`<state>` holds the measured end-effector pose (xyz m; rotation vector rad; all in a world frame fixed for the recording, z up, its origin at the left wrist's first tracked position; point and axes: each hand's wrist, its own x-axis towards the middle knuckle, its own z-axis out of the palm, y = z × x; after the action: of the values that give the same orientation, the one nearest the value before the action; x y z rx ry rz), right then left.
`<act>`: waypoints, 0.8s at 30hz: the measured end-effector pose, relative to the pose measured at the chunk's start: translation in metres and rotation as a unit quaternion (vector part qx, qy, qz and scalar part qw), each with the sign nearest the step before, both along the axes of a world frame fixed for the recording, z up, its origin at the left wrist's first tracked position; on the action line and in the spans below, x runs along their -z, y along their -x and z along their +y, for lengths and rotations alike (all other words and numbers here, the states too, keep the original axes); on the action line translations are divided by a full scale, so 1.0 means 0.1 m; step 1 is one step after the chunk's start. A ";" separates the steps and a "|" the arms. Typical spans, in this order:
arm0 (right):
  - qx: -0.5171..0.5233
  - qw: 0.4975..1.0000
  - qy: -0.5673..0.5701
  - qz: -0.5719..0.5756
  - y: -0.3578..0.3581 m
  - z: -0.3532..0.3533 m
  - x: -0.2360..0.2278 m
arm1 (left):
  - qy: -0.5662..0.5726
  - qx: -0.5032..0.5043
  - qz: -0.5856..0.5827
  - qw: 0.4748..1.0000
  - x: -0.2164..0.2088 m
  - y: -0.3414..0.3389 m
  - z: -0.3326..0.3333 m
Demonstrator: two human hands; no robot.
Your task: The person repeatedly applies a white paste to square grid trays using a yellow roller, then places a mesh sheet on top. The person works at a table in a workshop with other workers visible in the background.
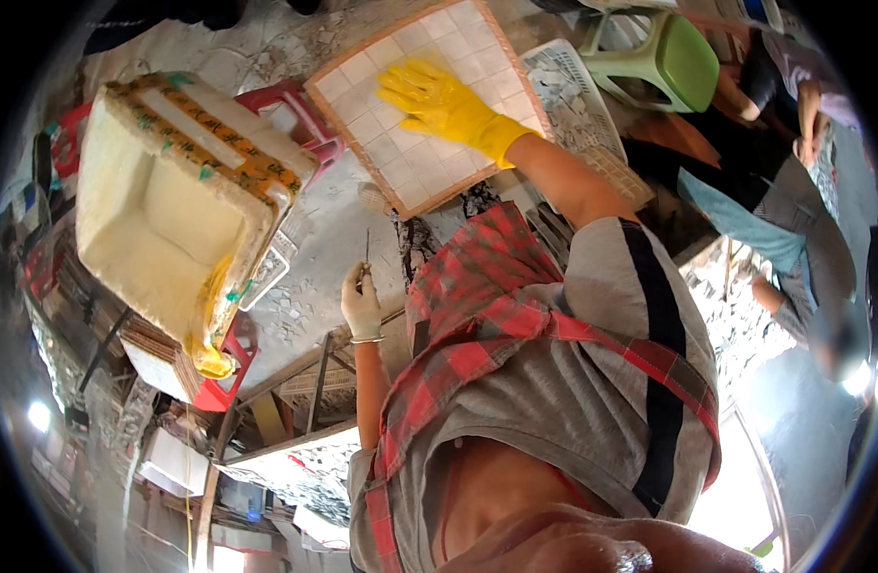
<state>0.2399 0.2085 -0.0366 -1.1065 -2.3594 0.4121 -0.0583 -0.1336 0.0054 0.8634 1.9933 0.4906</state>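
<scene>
My right hand point(449, 107), in a yellow rubber glove, lies with fingers stretched out on a square panel point(415, 186) of pale small tiles with a brown edge. Closer to my body on the left, my left hand point(361, 310) wears a whitish glove. Its fingers are closed round a thin, dark, pointed tool point(367, 246) whose tip points away from me; the tool's exact kind is too small to tell. A grey work surface point(329, 215) with small tile chips shows beside that hand and under the panel.
A white foam box point(162, 220) with printed tape stands tilted at left, a yellow glove point(210, 325) over its rim. Red plastic stools point(231, 368) are around it. Beyond the panel are a crate of tile pieces point(568, 91) and a green stool point(683, 62). Other people point(783, 191) sit at right.
</scene>
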 end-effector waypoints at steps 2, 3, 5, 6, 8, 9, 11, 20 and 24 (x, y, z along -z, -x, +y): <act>-0.004 0.998 0.058 -0.022 -0.47 -0.06 0.04 | 0.007 -0.005 -0.016 1.000 0.03 0.01 -0.01; 0.052 0.996 0.027 -0.066 -0.68 -0.17 0.01 | 0.015 -0.010 -0.020 1.000 -0.01 0.02 -0.06; 0.154 0.976 -0.039 -0.150 -0.93 -0.31 -0.08 | 0.056 -0.028 -0.033 0.998 -0.20 -0.04 -0.04; 0.121 0.986 -0.012 -0.112 -0.88 -0.29 -0.09 | 0.075 -0.040 -0.039 0.996 -0.25 -0.09 -0.03; 0.053 0.997 0.043 -0.019 -0.46 -0.14 -0.05 | 0.027 -0.048 -0.060 0.997 -0.16 -0.06 -0.20; 0.017 0.997 0.068 0.026 -0.20 -0.01 -0.01 | 0.002 -0.053 -0.070 0.996 -0.08 -0.06 -0.25; 0.003 0.993 0.100 0.064 0.27 0.18 0.02 | 0.006 -0.089 -0.055 0.994 -0.15 -0.07 -0.27; -0.149 0.981 -0.036 0.118 0.80 -1.19 0.03 | 0.054 -0.151 -0.087 0.983 -0.23 -0.27 -0.06; -0.012 0.998 0.063 -0.023 -0.33 -0.85 -0.07 | 0.033 -0.083 -0.072 0.993 -0.34 -0.47 0.06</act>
<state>0.2729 0.1230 -0.0292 -1.1577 -2.4168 0.5561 -0.0117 -0.1272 0.0394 0.6069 1.9459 0.5608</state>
